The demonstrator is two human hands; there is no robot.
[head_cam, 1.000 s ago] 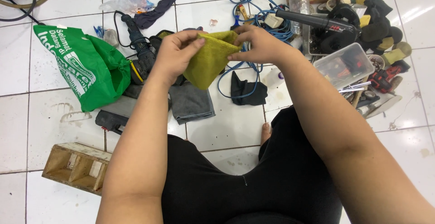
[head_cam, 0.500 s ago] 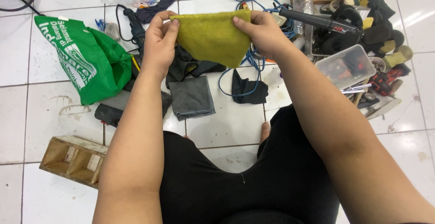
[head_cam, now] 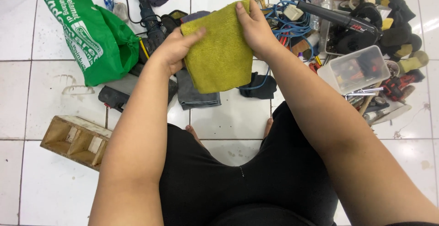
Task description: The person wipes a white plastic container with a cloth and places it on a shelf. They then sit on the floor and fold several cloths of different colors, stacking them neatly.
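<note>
Floor: white tiles (head_cam: 27, 98) with dark grout, seen from my head camera, tools and clutter spread across the far side.
Cloth: a yellow-green cloth (head_cam: 219, 52) hangs above the floor in front of my knees, folded over, its lower edge loose.
Left hand: my left hand (head_cam: 176, 47) pinches the cloth's left edge, thumb on the front face, fingers behind.
Right hand: my right hand (head_cam: 256, 29) grips the cloth's top right corner, fingers pressed together over the fabric.
Under the cloth: a grey folded cloth (head_cam: 194, 95) and a black rag (head_cam: 258, 86) lie on the tiles.
Left of the cloth: a green bag (head_cam: 96, 38), a dark power drill (head_cam: 148, 18); nearer me, a wooden box (head_cam: 75, 141).
Right of the cloth: blue cable (head_cam: 279, 11), a clear plastic container (head_cam: 354, 68), a black tool (head_cam: 343, 20).
</note>
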